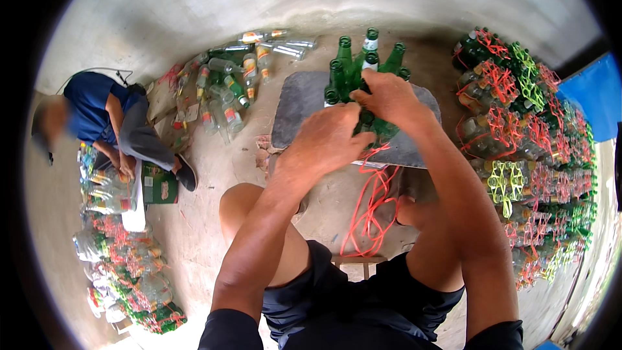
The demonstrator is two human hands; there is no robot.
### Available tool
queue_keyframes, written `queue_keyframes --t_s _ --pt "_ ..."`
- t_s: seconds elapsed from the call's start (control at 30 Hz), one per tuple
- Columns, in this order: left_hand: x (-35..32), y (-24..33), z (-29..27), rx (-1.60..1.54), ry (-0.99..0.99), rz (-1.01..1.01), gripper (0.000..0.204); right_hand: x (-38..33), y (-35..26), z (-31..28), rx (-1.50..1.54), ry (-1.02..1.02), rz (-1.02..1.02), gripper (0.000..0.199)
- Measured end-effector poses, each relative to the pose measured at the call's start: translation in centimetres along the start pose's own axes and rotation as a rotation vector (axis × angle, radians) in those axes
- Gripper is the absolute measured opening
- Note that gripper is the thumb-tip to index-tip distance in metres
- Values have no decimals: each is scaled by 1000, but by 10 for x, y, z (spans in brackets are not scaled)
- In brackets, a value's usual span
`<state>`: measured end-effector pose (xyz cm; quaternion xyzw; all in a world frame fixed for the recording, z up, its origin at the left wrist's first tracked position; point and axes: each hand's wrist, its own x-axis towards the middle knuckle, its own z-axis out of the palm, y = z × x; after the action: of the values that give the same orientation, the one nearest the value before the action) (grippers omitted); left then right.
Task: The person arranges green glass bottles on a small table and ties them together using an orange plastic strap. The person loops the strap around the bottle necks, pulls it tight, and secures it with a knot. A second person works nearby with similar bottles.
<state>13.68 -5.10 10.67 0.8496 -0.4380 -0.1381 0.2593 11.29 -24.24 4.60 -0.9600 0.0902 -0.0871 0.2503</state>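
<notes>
A cluster of upright green glass bottles [359, 71] stands on a grey stone slab [295, 107]. The left hand [330, 139] and right hand [389, 98] clasp it, closed around orange plastic cord [369, 201]. Keeping the bottles pressed together should help the binding stay tight.

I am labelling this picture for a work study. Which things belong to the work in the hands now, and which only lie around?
In the work:
left hand
right hand
green bottles, standing in a cluster
grey slab under them
orange string

Lying around:
loose bottles on the floor
tied bundles on the right
bundles on the left
another person, seated
</notes>
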Motion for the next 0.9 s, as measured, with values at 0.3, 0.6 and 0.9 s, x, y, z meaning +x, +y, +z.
queue_keyframes --t_s 0.3,0.6,0.9 --pt "39 10 -17 -160 241 61 23 -2 1 -3 -32 84 4 31" --pt "63 -20 15 -47 514 276 16 0 -2 2 -76 50 -16 28" --pt "69 -42 39 -76 432 118 23 2 0 5 -86 79 -59 27"
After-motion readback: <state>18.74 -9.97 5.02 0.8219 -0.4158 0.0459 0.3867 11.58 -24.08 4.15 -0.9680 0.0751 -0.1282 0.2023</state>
